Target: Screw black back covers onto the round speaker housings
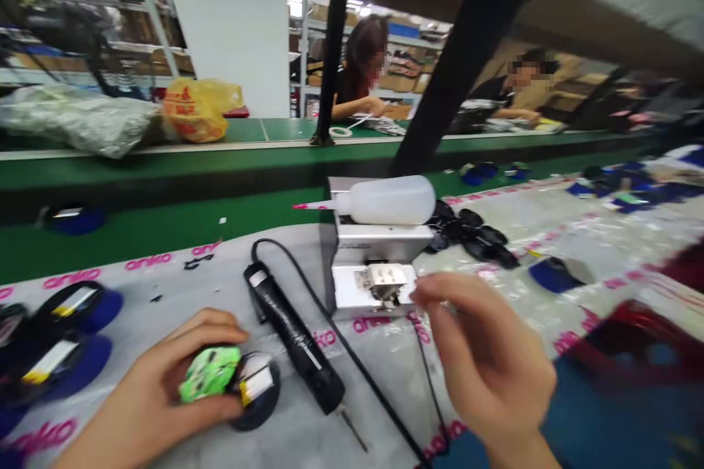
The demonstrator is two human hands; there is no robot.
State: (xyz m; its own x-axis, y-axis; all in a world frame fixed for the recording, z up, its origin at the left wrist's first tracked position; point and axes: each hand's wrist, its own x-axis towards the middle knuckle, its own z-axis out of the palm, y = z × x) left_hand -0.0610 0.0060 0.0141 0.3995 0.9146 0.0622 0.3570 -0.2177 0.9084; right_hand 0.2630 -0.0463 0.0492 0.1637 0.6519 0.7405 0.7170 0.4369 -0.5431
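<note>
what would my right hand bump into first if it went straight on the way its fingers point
Most likely the silver box-like device, at its near right edge. The right hand's fingertips look very close to it, though whether they already touch is unclear from this view.

Bright overhead tubes, smeared edges.

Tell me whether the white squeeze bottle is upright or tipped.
Tipped: the bottle lies on its side, its nozzle pointing left.
</note>
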